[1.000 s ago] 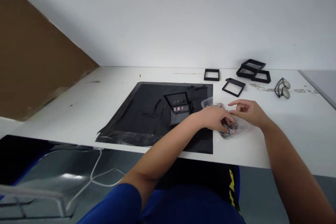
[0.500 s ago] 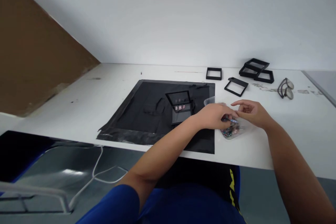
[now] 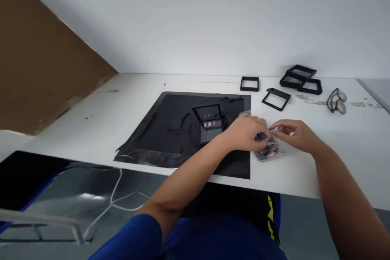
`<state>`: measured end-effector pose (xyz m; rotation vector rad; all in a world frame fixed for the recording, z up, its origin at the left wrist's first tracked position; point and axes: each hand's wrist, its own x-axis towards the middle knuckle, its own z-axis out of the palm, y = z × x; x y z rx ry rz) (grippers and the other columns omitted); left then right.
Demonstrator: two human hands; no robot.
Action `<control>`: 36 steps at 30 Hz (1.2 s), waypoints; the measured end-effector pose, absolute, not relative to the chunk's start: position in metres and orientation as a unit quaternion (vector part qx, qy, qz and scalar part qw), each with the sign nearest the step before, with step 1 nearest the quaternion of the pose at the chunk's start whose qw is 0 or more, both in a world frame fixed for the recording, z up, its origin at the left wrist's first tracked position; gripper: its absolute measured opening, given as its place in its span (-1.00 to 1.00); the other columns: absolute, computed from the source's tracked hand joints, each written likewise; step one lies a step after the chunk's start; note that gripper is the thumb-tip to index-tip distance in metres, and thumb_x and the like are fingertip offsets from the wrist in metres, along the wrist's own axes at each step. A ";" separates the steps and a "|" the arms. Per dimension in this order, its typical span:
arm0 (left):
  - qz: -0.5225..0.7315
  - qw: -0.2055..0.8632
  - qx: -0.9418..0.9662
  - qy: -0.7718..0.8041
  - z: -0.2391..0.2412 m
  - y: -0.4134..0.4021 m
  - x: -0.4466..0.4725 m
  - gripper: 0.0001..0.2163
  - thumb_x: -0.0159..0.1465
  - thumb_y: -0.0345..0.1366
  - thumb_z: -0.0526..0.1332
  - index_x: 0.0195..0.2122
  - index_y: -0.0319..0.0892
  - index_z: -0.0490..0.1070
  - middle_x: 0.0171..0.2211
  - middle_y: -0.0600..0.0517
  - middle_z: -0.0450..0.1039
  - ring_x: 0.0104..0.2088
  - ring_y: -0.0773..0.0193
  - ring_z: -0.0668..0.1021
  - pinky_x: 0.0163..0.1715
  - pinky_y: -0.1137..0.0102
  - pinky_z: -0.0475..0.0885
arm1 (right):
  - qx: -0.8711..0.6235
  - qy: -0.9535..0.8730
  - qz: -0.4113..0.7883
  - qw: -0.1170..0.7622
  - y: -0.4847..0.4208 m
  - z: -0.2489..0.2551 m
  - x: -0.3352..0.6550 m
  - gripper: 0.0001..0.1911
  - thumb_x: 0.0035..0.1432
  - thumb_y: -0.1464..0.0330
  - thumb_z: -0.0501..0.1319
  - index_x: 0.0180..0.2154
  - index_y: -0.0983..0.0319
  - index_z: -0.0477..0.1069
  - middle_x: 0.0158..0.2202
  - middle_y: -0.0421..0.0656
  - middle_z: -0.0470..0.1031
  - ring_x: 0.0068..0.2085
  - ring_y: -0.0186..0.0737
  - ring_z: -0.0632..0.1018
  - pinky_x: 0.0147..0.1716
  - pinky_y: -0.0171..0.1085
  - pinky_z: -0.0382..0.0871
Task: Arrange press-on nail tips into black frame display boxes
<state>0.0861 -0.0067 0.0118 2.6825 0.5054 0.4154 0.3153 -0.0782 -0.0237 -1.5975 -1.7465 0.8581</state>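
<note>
A clear plastic container (image 3: 271,155) full of small multicoloured pieces stands on the table at the mat's right edge. My left hand (image 3: 247,133) reaches over it from the left, fingers curled down and closed near the pieces. From the other side comes my right hand (image 3: 297,135), thumb and forefinger pinched close to my left fingertips. Whatever either pinch holds is too small to make out. Left of my hands, a hinged black display frame (image 3: 211,134) with a clear film lies open on the black mat (image 3: 158,130). Three small pinkish pieces (image 3: 209,124) sit in a row on its film.
Farther back are a black frame (image 3: 250,84), an opened one (image 3: 276,99) and a stack of several frames (image 3: 298,78). Eyeglasses (image 3: 336,100) lie to the right. A wall (image 3: 195,20) rises behind the table; a white cable (image 3: 112,203) hangs below it on the left.
Both hands remain over the container, their fingers slightly shifted. A bluish piece visible by my left fingertips earlier no longer shows clearly. The open frame with the pinkish pieces has stayed put.
</note>
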 end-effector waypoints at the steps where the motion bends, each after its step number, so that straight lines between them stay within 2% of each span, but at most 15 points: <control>1: 0.136 0.191 0.957 0.170 0.012 -0.007 0.085 -0.81 0.24 -0.10 0.27 -0.29 -0.05 0.63 -0.29 0.12 0.63 -0.23 0.30 0.56 -0.23 0.32 0.21 | -0.606 -0.665 0.318 0.298 -0.079 -0.023 0.315 -0.77 0.17 0.16 0.29 -0.22 0.15 0.55 -0.56 -0.29 0.22 -0.50 -0.35 0.25 -0.47 -0.28 0.17; 4: 0.108 0.199 0.964 0.141 0.012 -0.009 0.084 -0.57 0.29 0.17 0.19 -0.37 -0.05 0.65 -0.39 0.08 0.60 -0.24 0.29 0.53 -0.27 0.33 0.20 | -0.617 -0.672 0.295 0.284 -0.080 -0.020 0.316 -0.80 0.15 0.25 0.26 -0.17 0.13 0.50 -0.55 -0.32 0.18 -0.50 -0.35 0.24 -0.46 -0.29 0.17; 7: 0.108 0.189 0.968 0.123 0.010 -0.013 0.086 -0.56 0.27 0.20 0.19 -0.24 -0.02 0.66 -0.30 0.03 0.60 -0.16 0.24 0.53 -0.20 0.32 0.23 | -0.623 -0.675 0.288 0.268 -0.080 -0.019 0.316 -0.73 0.15 0.26 0.24 -0.09 0.09 0.46 -0.53 -0.32 0.21 -0.51 -0.35 0.25 -0.47 -0.30 0.18; 11: 0.088 0.173 0.974 0.116 0.007 -0.018 0.092 -0.66 0.28 0.08 0.24 -0.09 0.02 0.63 -0.11 0.00 0.56 -0.02 0.16 0.50 -0.08 0.29 0.27 | -0.630 -0.675 0.297 0.245 -0.080 -0.017 0.315 -0.74 0.17 0.24 0.22 -0.09 0.08 0.48 -0.56 -0.32 0.23 -0.52 -0.34 0.27 -0.49 -0.30 0.17; 15: 0.050 0.146 0.977 0.144 0.009 -0.022 0.097 -0.73 0.24 -0.11 0.27 -0.07 0.03 0.62 -0.04 -0.05 0.50 0.07 0.06 0.43 -0.01 0.22 0.30 | -0.637 -0.674 0.298 0.227 -0.082 -0.016 0.313 -0.71 0.17 0.23 0.21 -0.06 0.10 0.49 -0.56 -0.31 0.28 -0.53 -0.33 0.29 -0.50 -0.29 0.18; 21: 0.038 0.164 0.972 0.162 0.012 -0.022 0.102 -0.85 0.21 -0.26 0.27 -0.28 -0.05 0.66 -0.12 -0.05 0.54 0.02 0.07 0.45 -0.05 0.23 0.34 | -0.637 -0.670 0.308 0.225 -0.082 -0.018 0.314 -0.65 0.18 0.17 0.23 -0.02 0.11 0.49 -0.53 -0.28 0.33 -0.48 -0.29 0.36 -0.46 -0.26 0.23; 26: 0.104 0.201 0.963 0.143 0.009 -0.018 0.097 -0.82 0.24 -0.30 0.20 -0.27 -0.13 0.61 -0.18 -0.01 0.58 -0.04 0.17 0.50 -0.04 0.29 0.35 | -0.634 -0.670 0.313 0.228 -0.081 -0.020 0.315 -0.62 0.19 0.09 0.24 -0.03 0.12 0.50 -0.53 -0.25 0.38 -0.48 -0.28 0.38 -0.47 -0.25 0.26; 31: 0.151 0.175 0.953 0.195 0.013 -0.012 0.089 -0.82 0.21 -0.32 0.15 -0.31 -0.12 0.56 -0.24 0.06 0.61 -0.16 0.22 0.52 -0.19 0.31 0.29 | -0.632 -0.674 0.309 0.228 -0.082 -0.020 0.314 -0.65 0.17 0.21 0.20 -0.02 0.14 0.50 -0.49 -0.22 0.43 -0.47 -0.27 0.40 -0.47 -0.24 0.27; 36: 0.116 0.176 0.957 0.198 0.016 -0.007 0.084 -0.84 0.16 -0.37 0.17 -0.40 -0.11 0.57 -0.28 0.09 0.62 -0.14 0.20 0.52 -0.15 0.29 0.28 | -0.630 -0.678 0.310 0.216 -0.084 -0.018 0.313 -0.63 0.14 0.29 0.16 -0.01 0.12 0.51 -0.50 -0.23 0.39 -0.48 -0.29 0.36 -0.46 -0.25 0.26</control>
